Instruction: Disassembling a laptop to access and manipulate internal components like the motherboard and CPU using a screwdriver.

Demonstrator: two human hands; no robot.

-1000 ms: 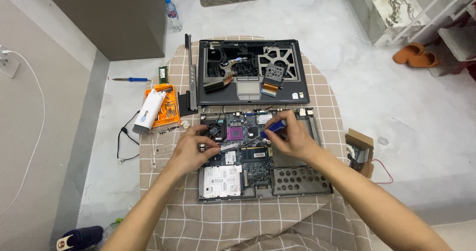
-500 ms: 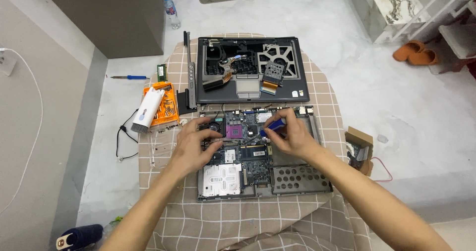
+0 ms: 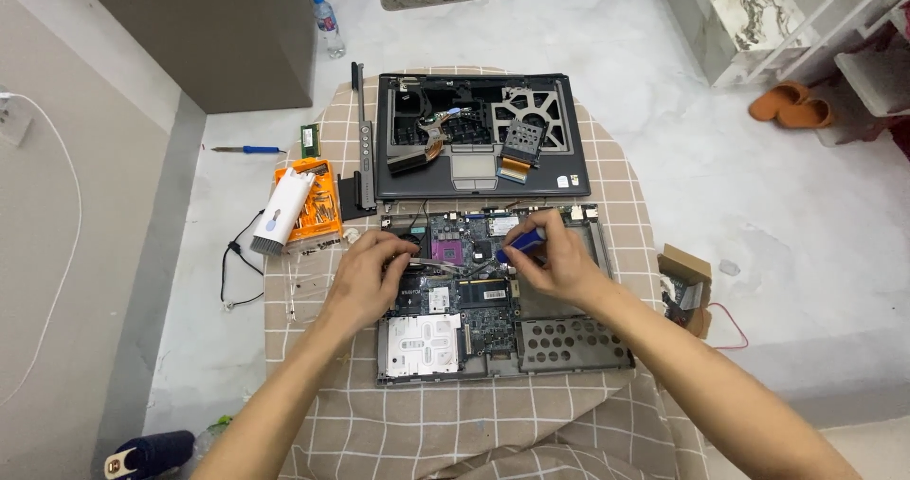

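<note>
Nearest the camera, both forearms reach over a round table (image 3: 493,423) draped in a tan checked cloth. On it lies an opened laptop base (image 3: 502,295), circuit board exposed, with a silver drive bay at lower left and a perforated metal tray at lower right. Left hand (image 3: 372,276) rests on the board's left part, fingers curled down against it, seemingly steadying the chassis; whether it pinches anything small cannot be told. Right hand (image 3: 555,257) is closed around a blue-handled screwdriver (image 3: 519,244), the tool angled down-left toward the middle of the board, just right of the purple processor socket (image 3: 445,250). Beyond the base, the removed upper casing (image 3: 479,139) lies flat, touchpad and fan grille visible, set apart to leave the board reachable. Left of it sit a narrow black trim strip (image 3: 359,120), an orange bit set (image 3: 308,205) with a white cleaning brush (image 3: 278,213) laid across it. Farther out on the floor: a second blue screwdriver (image 3: 248,149), a green memory stick (image 3: 308,141), a water bottle (image 3: 328,27), orange slippers (image 3: 791,106). A small cardboard box (image 3: 684,286) sits right.
</note>
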